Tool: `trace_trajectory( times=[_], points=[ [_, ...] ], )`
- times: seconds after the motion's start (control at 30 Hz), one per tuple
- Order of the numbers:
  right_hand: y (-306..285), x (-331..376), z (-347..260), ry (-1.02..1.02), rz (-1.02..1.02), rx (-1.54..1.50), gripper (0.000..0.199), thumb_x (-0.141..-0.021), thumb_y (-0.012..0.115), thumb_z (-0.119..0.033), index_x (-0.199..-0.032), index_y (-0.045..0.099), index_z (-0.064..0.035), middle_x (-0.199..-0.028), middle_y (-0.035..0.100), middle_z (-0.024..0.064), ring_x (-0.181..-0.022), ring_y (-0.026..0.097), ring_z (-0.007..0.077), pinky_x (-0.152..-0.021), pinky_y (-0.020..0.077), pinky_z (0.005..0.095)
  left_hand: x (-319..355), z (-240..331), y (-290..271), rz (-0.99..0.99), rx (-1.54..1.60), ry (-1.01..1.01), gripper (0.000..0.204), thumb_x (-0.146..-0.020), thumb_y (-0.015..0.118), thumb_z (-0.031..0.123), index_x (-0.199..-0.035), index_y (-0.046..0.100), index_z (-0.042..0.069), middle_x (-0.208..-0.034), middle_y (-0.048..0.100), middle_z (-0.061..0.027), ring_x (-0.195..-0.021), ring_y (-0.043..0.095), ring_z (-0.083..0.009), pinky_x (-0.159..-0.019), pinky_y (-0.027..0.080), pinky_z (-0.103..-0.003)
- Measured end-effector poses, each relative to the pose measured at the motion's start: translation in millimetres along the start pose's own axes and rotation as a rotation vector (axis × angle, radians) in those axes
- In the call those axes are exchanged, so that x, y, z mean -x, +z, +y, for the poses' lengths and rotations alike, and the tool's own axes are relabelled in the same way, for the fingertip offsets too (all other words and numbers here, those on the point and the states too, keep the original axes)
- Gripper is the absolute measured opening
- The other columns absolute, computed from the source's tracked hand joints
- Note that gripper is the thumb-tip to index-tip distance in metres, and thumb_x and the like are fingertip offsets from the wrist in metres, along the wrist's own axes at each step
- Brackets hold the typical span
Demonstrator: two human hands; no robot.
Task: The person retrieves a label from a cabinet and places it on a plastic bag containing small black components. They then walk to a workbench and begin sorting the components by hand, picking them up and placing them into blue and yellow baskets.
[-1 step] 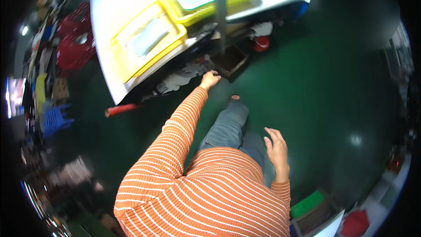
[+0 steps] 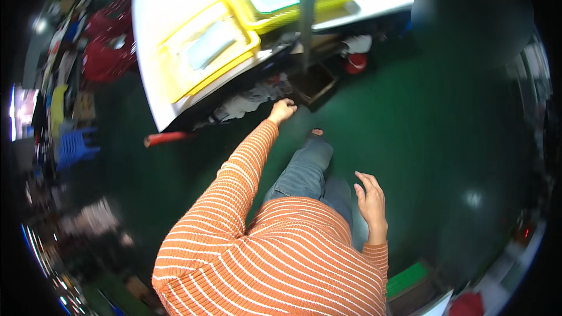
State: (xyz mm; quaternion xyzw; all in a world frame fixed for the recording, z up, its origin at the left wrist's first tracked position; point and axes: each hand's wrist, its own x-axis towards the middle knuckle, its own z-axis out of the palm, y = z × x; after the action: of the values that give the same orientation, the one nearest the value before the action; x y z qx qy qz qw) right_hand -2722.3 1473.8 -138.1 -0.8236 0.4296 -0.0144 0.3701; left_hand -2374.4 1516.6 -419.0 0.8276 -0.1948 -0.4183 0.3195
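Observation:
My left hand (image 2: pixel 283 111) reaches forward at the end of an outstretched arm. Its fingers are curled, and whatever they may hold is hidden. Just beyond them, a dark open-topped box (image 2: pixel 316 90) sits on the green floor below the table edge; I cannot tell whether the hand touches it. Low at my right side, my right hand (image 2: pixel 370 202) hangs over the floor with its fingers apart and nothing in it.
A white table (image 2: pixel 149 82) carries a yellow basket (image 2: pixel 193 90) and a green tray (image 2: pixel 257 3) stacked on another yellow basket. A grey post (image 2: pixel 306 17) rises before it. Nearby are a red bucket (image 2: pixel 356 64), red tube (image 2: pixel 167 138), red chairs (image 2: pixel 108 58) and blue stools (image 2: pixel 76 146).
The table, its baskets and the box have shifted slightly to the right in view. My left hand appears a little lower; my right hand has barely moved.

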Motion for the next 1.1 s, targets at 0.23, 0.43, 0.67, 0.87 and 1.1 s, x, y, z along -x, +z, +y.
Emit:
trace_trajectory(
  times=[0.23,0.43,0.67,0.87,1.1],
  points=[
    [12.5,-33.5,14.6,-0.251,-0.268,0.151,0.027,-0.083,0.059,-0.013,-0.11,0.062,-0.0074,-0.104,0.061,0.0132,-0.095,0.059,0.0331,-0.082,0.0476,0.0395,206.9,-109.7,-41.8,0.325,0.153,-0.061,0.032,-0.081,0.061,0.024,-0.107,0.064,0.005,-0.096,0.068,-0.0137,-0.091,0.065,-0.0231,-0.081,0.05,-0.033],
    [80.9,-24.7,-87.8,-0.596,-0.601,0.408,0.03,-0.083,0.061,-0.019,-0.111,0.061,-0.0102,-0.102,0.062,0.0123,-0.095,0.06,0.0312,-0.081,0.0496,0.04,456.1,-355.1,-2.9,0.266,0.031,-0.657,0.015,-0.08,0.051,0.015,-0.084,0.06,0.004,-0.068,0.06,-0.007,-0.055,0.056,-0.0189,-0.048,0.042,-0.033],
    [266.8,30.8,-225.5,-0.894,-0.783,0.492,0.031,-0.084,0.059,-0.023,-0.113,0.06,-0.0126,-0.105,0.061,0.012,-0.093,0.062,0.0318,-0.081,0.0508,0.0396,561.5,-522.2,15.4,0.038,0.205,-1.064,0.028,-0.082,0.048,0.022,-0.09,0.067,0.003,-0.087,0.066,-0.0139,-0.084,0.062,-0.0274,-0.072,0.049,-0.037],
    [468.3,132.7,-400.7,-1.233,-1.088,0.587,0.033,-0.085,0.056,-0.027,-0.116,0.059,-0.0149,-0.103,0.062,0.0114,-0.089,0.062,0.0317,-0.078,0.0507,0.0422,539.9,-601.7,-191.2,0.458,0.188,-0.576,0.029,-0.082,0.044,0.024,-0.088,0.068,0.008,-0.081,0.065,-0.0138,-0.076,0.063,-0.0303,-0.068,0.048,-0.04],
    [594.3,113.4,-631.9,-1.2,-1.322,0.495,0.033,-0.086,0.055,-0.028,-0.116,0.058,-0.0135,-0.11,0.061,0.0092,-0.098,0.061,0.0289,-0.082,0.0506,0.0398,476.5,-576.0,-565.3,0.833,0.836,-0.397,0.027,-0.092,0.052,0.021,-0.114,0.06,0.007,-0.102,0.065,-0.0051,-0.085,0.062,-0.0121,-0.065,0.048,-0.026]
  ],
)
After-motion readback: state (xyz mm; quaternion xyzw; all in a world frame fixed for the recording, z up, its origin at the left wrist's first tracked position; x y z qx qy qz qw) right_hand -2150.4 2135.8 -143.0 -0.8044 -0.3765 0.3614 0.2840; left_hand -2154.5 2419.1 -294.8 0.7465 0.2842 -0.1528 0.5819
